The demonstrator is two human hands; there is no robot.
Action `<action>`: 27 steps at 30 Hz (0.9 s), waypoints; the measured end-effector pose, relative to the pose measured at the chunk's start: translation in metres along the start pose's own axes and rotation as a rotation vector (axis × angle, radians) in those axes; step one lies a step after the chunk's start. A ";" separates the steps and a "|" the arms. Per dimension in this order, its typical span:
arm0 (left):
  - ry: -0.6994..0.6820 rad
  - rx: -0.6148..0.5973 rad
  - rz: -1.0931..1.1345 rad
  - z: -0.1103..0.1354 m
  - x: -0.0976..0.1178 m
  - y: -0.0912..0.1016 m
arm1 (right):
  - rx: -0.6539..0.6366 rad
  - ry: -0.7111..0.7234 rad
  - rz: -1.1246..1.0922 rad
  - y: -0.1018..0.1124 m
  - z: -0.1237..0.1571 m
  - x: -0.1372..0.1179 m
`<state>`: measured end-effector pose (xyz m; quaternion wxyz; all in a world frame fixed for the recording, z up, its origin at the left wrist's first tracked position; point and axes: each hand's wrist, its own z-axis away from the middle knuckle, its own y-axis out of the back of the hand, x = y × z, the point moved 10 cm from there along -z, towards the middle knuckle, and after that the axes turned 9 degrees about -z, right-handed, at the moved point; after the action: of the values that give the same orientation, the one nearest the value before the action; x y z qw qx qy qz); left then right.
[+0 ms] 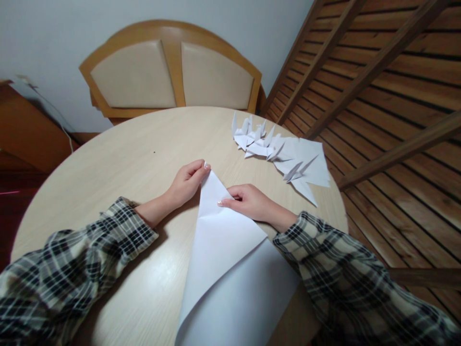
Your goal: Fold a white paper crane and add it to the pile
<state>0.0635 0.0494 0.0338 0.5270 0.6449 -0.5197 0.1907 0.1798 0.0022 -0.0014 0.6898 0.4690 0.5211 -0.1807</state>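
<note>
A large sheet of white paper (pixel 223 254) lies partly folded over itself, its narrow tip pointing away from me. My left hand (pixel 189 182) pinches that tip between thumb and fingers. On the right slanted edge, my right hand (pixel 248 202) grips the paper, thumb on top and fingers underneath. The upper layer ends in a loose edge that crosses the lower layer diagonally. Part of the sheet's near end runs out of the picture.
Several folded white paper cranes (pixel 259 142) stand at the back right of the round wooden table (pixel 118 158). Flat white paper (pixel 313 161) lies beside them. Behind the table is a padded bench back (pixel 173 72), and a slatted wooden screen (pixel 389 96) rises on the right.
</note>
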 end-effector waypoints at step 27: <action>0.222 0.273 0.313 -0.005 -0.037 0.023 | -0.055 -0.020 0.056 -0.005 0.002 -0.003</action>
<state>0.0308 0.0734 0.0167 0.4528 0.5967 -0.5217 0.4084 0.1762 -0.0029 -0.0015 0.7126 0.4623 0.5055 -0.1516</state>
